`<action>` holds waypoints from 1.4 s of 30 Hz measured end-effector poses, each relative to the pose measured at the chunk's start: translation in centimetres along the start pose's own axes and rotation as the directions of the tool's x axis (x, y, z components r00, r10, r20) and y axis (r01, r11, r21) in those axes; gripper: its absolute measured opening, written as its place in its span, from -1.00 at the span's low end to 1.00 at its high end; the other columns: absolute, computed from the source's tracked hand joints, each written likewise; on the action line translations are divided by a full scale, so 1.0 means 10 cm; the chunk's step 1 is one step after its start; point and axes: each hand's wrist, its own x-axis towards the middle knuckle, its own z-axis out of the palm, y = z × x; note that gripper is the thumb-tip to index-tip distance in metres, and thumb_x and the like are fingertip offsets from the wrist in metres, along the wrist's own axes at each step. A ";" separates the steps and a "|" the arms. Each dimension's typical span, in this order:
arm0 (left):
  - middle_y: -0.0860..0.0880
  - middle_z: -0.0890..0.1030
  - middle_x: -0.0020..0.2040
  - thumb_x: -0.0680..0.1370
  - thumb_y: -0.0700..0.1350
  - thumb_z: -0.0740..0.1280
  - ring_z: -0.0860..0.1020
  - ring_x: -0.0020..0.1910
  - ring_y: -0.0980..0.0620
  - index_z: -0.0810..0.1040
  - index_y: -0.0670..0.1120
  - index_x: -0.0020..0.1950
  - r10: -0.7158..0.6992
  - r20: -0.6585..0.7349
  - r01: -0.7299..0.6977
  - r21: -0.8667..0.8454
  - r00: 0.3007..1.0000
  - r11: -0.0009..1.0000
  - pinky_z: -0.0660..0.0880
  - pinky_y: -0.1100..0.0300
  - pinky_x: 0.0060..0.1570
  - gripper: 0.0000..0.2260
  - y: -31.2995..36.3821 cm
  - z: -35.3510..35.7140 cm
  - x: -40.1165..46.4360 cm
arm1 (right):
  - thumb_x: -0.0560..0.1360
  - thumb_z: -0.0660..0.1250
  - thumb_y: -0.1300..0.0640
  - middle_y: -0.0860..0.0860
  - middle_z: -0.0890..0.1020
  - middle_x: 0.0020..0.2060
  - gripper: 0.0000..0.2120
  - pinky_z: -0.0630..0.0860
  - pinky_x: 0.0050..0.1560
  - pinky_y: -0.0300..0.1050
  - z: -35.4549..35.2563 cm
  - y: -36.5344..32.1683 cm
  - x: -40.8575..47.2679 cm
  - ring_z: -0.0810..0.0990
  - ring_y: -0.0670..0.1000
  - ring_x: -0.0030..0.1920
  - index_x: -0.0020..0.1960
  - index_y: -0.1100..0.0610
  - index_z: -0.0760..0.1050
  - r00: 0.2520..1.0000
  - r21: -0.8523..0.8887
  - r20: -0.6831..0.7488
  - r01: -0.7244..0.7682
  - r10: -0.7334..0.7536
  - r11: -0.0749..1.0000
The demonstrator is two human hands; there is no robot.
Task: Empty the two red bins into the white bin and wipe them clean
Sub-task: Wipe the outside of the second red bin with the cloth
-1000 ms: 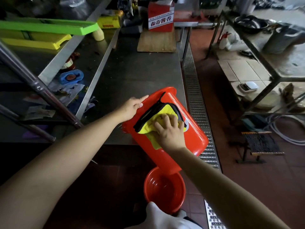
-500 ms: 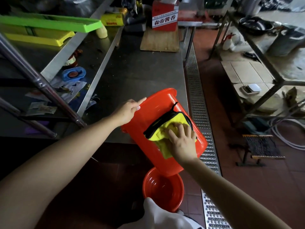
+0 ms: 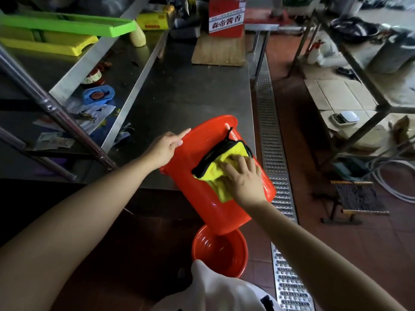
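Right hand (image 3: 243, 179) lies palm-down on a yellow cloth (image 3: 216, 169), fingers spread and lightly bent, pressing it against the side of a red bin (image 3: 202, 198) — forearm reaching in from lower right. Left hand (image 3: 164, 148) steadies the bin's rim, forefinger straight, other fingers curled over the edge. Bin tilted at the steel table (image 3: 179, 86) edge; second red bin (image 3: 220, 250) on the floor just below.

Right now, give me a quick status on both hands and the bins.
Left hand grips tilted red bin rim. Right hand presses yellow cloth on its side. Second red bin on floor below.
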 end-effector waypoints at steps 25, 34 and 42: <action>-0.10 0.58 0.28 0.65 -0.18 0.23 0.54 0.25 -0.07 0.57 -0.08 0.32 -0.115 0.060 0.122 -0.134 0.992 0.983 0.43 0.09 0.31 -0.73 1.14 0.15 0.99 | 0.50 0.35 -0.13 0.06 0.50 0.25 -0.67 0.47 0.02 0.14 -0.08 -0.05 -0.21 0.44 0.22 0.19 0.24 -0.09 0.54 0.984 0.022 -0.039 -0.173 0.174 0.985; -0.02 0.59 0.26 0.65 -0.23 0.22 0.48 0.14 0.17 0.60 -0.06 0.30 -0.127 0.091 0.148 -0.291 0.988 0.945 0.31 0.52 0.02 -0.72 0.78 -0.25 1.00 | 0.56 0.28 -0.15 0.06 0.41 0.31 -0.63 0.35 0.17 0.21 0.11 -0.26 1.38 0.32 0.23 0.31 0.32 -0.09 0.45 0.949 0.099 0.032 -0.315 0.313 0.944; 0.08 0.59 0.27 0.63 -0.10 0.30 0.53 0.22 0.14 0.60 0.15 0.26 -0.190 0.157 0.239 -0.412 0.969 0.879 0.45 0.32 0.23 -0.75 0.45 -0.31 0.86 | 0.54 0.23 -0.20 0.04 0.49 0.22 -0.65 0.47 0.02 0.17 0.10 -0.39 0.60 0.43 0.22 0.18 0.27 -0.13 0.49 0.963 0.070 -0.021 -0.268 0.270 0.961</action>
